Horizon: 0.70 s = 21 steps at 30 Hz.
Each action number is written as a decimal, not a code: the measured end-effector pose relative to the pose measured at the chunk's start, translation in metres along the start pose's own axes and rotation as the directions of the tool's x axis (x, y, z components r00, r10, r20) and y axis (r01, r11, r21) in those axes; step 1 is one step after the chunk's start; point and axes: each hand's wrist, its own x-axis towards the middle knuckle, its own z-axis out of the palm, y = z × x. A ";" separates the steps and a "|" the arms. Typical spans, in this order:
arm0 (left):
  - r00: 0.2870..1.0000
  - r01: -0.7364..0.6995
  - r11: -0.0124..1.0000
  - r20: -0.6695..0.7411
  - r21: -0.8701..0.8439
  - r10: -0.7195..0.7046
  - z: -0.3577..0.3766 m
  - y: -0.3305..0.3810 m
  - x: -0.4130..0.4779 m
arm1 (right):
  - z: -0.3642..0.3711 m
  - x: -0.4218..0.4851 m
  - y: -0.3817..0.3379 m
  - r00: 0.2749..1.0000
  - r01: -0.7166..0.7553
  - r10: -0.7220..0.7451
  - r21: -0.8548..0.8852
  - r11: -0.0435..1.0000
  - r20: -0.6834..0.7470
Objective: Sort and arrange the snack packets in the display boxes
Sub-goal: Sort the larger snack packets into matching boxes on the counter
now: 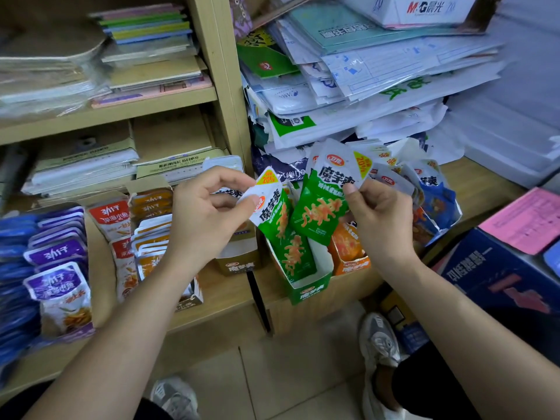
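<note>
My left hand [209, 207] pinches the white top corner of a green packet [274, 213] between thumb and fingers, and the packet hangs tilted, with its lower end running down into the green box [307, 291]. I cannot tell where it ends and the green packets standing in that box begin. My right hand [377, 216] grips a second packet [321, 207] by its upper right edge, fingers curled round it. This packet is held nearly upright above the green box, just beside the first, and their edges look close to touching. Behind my right hand more packets fan up, white tops showing. An orange box [348, 259] stands against the right side of the green box, and blue packets [438, 195] fill a box further right. A brown box [239, 260] sits under my left wrist. On the left of the counter [224, 294] are rows of orange packets [151, 237], red packets [112, 218] and purple packets [56, 269]. Paper stacks [378, 74] crowd the shelves above. At far right a pink sheet [527, 219] lies on a dark blue carton [497, 274]. Two grey shoes [378, 338] show on the floor below.
</note>
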 end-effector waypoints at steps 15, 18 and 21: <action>0.998 0.028 0.974 0.054 0.226 -0.041 0.027 -0.017 0.006 | -0.017 0.008 -0.003 0.978 -0.028 -0.003 0.145 0.989 0.209; 0.997 0.083 0.990 -0.018 0.113 -0.081 0.019 -0.013 0.009 | -0.005 0.005 0.003 0.961 -0.031 0.005 0.089 0.996 0.277; 0.989 0.130 0.991 -0.074 0.030 -0.127 0.006 -0.012 0.004 | 0.005 0.002 0.011 0.933 0.013 0.004 -0.047 0.999 0.361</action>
